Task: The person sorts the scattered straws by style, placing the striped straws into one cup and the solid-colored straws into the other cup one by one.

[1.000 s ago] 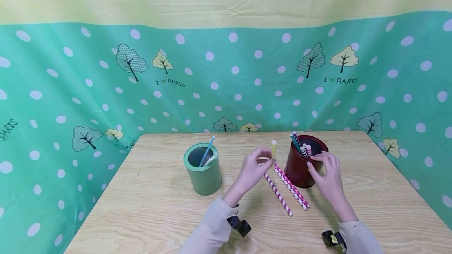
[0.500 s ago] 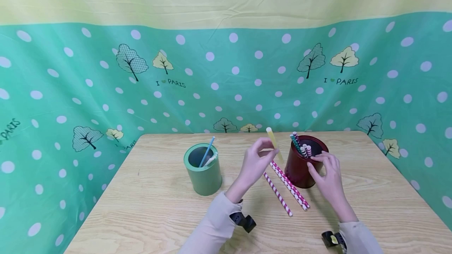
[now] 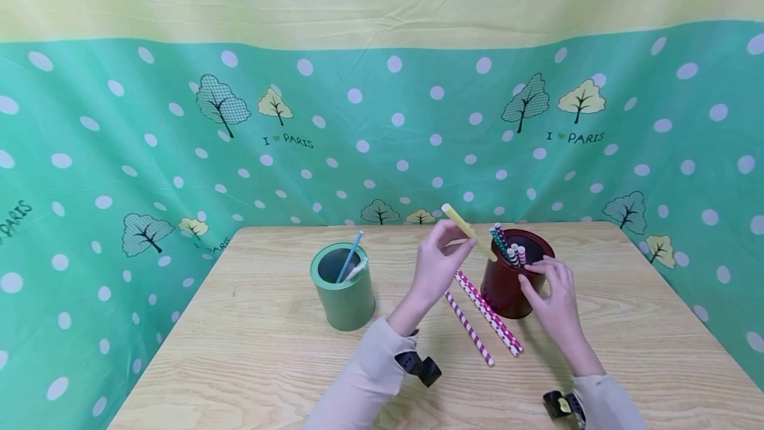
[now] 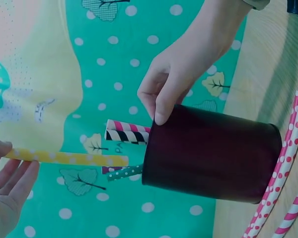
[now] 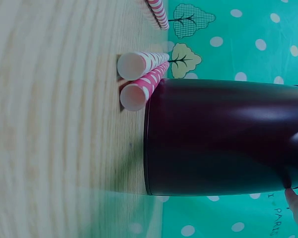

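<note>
Light wood-grain tabletop, lower frame; green dotted tree-print backdrop behind. Left hand pinches yellow straw, centre frame. Right hand grasps dark red cup.

Left hand pinches yellow straw, tip near dark red cup; right hand grips the cup's rim.

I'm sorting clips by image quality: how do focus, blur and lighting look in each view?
Head view: evenly lit, sharp, soft shadows beside the dark red cup; backdrop bows with lens distortion. Left wrist view: rotated sideways; the left hand at the edge is soft, the yellow straw fairly clear. Right wrist view: also sideways, the table close up is blurred, faint glare on the cup.
</note>
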A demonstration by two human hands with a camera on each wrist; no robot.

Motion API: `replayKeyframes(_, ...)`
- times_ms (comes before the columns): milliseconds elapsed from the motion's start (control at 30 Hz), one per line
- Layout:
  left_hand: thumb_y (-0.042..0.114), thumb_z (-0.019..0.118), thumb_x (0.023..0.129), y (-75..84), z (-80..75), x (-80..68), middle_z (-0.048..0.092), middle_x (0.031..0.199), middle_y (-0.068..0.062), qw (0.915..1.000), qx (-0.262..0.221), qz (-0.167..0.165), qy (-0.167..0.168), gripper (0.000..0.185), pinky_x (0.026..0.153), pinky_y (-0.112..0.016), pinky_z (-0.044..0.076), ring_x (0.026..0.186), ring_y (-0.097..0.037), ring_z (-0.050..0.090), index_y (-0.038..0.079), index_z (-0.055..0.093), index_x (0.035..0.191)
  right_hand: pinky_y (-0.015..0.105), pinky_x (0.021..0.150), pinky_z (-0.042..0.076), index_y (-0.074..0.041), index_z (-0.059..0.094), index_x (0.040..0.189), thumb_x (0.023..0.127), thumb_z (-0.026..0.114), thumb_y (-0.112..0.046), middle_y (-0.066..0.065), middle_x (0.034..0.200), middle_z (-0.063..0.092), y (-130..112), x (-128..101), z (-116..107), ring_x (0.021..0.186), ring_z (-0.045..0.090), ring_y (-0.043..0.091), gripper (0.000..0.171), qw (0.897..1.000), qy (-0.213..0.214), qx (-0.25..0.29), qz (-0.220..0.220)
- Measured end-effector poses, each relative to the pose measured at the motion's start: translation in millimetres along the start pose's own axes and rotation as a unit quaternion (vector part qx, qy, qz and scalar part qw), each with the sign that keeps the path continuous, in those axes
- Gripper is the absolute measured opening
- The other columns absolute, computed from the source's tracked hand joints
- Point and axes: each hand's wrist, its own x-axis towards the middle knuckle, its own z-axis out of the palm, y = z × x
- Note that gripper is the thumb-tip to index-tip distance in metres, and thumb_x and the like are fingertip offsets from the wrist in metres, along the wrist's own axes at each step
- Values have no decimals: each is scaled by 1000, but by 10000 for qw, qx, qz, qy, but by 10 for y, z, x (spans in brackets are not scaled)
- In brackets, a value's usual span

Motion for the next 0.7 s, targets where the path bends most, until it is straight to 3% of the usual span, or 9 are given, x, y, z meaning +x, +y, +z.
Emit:
replayKeyframes(433, -8, 56, 80, -66, 93, 71, 57, 100, -28, 9995, -292, 72, 72, 22, 79, -25, 48, 95, -37, 56, -13, 49, 100, 48, 91, 26, 4, 58, 91, 73, 64, 0, 22, 105, 47, 6, 12, 10, 106, 35, 37, 19, 10000, 35, -4, -53)
replayKeyframes(700, -9, 57, 79, -142, 160, 94, 58, 100, -28, 9984, -479, -131, 259, 21, 78, -25, 49, 94, -32, 59, -12, 51, 99, 48, 90, 26, 4, 58, 90, 72, 65, 1, 23, 105, 47, 10, 10, 11, 107, 35, 36, 20, 10000, 56, 16, -48)
